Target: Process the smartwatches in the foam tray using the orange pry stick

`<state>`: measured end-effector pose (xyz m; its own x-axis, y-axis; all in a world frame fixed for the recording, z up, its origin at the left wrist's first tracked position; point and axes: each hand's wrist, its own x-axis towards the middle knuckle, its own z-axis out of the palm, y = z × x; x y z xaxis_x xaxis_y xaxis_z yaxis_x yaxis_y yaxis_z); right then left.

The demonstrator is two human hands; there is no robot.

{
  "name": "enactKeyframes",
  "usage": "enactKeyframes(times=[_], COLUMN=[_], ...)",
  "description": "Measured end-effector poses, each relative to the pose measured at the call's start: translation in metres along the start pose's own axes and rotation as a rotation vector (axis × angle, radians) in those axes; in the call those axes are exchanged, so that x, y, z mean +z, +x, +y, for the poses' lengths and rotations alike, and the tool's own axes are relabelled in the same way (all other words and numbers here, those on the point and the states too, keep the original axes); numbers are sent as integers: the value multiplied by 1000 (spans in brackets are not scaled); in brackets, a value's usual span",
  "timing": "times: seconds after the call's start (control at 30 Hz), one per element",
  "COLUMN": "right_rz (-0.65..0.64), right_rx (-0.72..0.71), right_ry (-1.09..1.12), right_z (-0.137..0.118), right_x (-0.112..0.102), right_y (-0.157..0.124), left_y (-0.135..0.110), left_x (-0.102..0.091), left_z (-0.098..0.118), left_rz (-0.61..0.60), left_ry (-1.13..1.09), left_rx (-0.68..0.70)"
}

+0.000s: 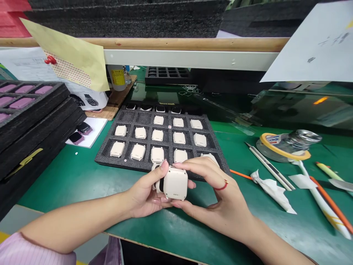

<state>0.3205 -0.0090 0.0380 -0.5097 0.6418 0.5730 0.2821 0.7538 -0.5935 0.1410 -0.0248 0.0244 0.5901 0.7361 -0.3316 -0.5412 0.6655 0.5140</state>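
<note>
Left to right. Far left: stack of black foam trays (41, 127), purple cases (21, 103) in the top one. Just beside it, two small purple watches (76, 138) on a white pad (96, 129), on the green bench (68, 176). Above, a yellow sheet (71, 53) with a red pin (50, 59) hangs down over printed sheets (19, 62). Behind: bottle with yellow label (118, 78).

Centre: foam tray (110, 160), cream cases (157, 135) seated in rows, backs up. Dark-faced watches along its far edge. The hands and held case are in the way of its near edge; right hand hides most of the bottom-right case.

Right, on the bench: twisted tissue (275, 192), slim tools (271, 165), clear jar with metal top (305, 138), white toothbrush (317, 195). All well apart from the held case.

Held cream case (175, 184): near side of the tray, in front of it, between both hands. Rounded square, smooth back toward the camera, row of small dots low on it, lugs at the corners. Left hand (146, 195): grip closed round a second cream-and-black piece (158, 182) just behind it, probably another watch, mostly hidden. Right hand (223, 195): grip pinching the held case, index on top edge, thumb at the bottom.
</note>
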Motion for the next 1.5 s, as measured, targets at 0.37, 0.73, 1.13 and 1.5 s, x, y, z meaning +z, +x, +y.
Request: enactKeyframes(times=[0.37,0.73,1.13,1.5], right_rz=[-23,-180,-78,-17], right_rx=[275,324,152,-134], right_ry=[-105,-328,71,-37], right_z=[43,90,25,11], right_x=[3,96,10,4], right_y=[50,166,34,-1], left_y=[-2,-6,3,1], left_x=[1,-2,-3,4], left_z=[-7,-6,-13,-9], left_rz=[73,78,135,222], left_ry=[-11,286,-78,-176], left_rx=[74,69,48,59])
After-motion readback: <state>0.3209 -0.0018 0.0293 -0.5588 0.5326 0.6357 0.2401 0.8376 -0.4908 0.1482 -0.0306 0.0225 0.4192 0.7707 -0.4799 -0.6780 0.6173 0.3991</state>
